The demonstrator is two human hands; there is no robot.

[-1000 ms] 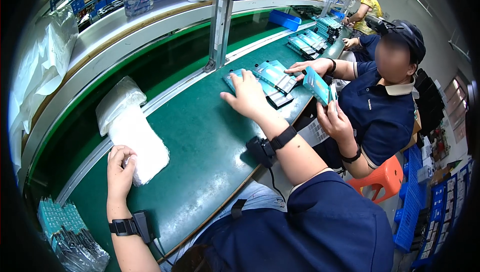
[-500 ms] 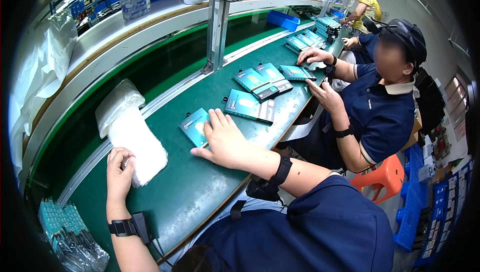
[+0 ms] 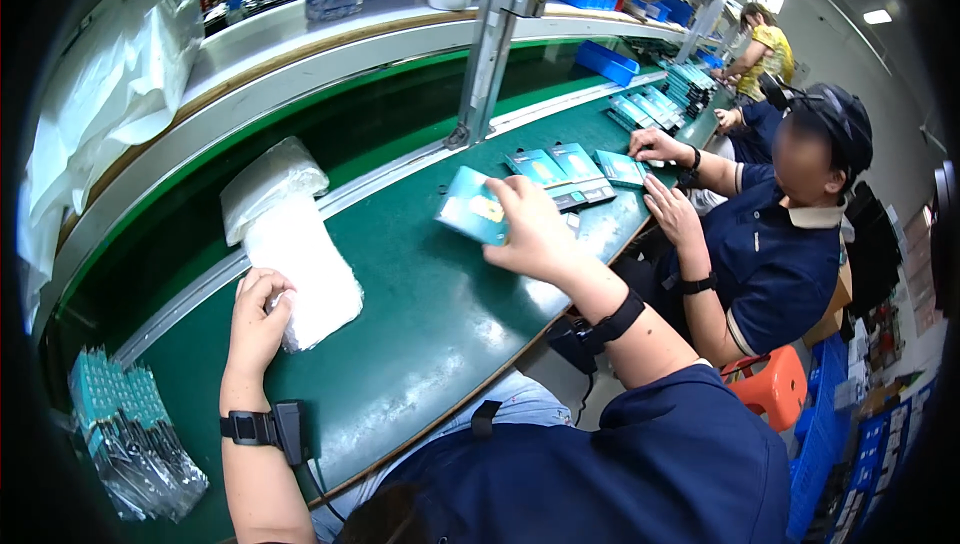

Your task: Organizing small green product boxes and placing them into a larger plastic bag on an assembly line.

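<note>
My left hand (image 3: 262,322) rests at the near left edge of a stack of white, translucent plastic bags (image 3: 310,274), its fingers curled and pinching that edge. Between the thumb and fingers of my right hand (image 3: 535,229) is a flat teal box (image 3: 468,206), tilted and slightly blurred, just over the green table. Past that hand lie more flat teal boxes (image 3: 570,164), one partly hidden behind my fingers. A co-worker's hand (image 3: 675,209) is by another teal box (image 3: 618,168) on the right.
A crinkled clear bag (image 3: 275,184) lies behind the white stack. At the near left are teal packages in clear plastic (image 3: 140,424). A metal post (image 3: 485,74) rises from the table's back rail. Farther along stand a blue bin (image 3: 607,63) and stacked teal boxes (image 3: 690,84).
My right hand has closed on the nearest teal box and tilted it up off the table. My left hand stays at the bag stack. The whole view has shifted slightly.
</note>
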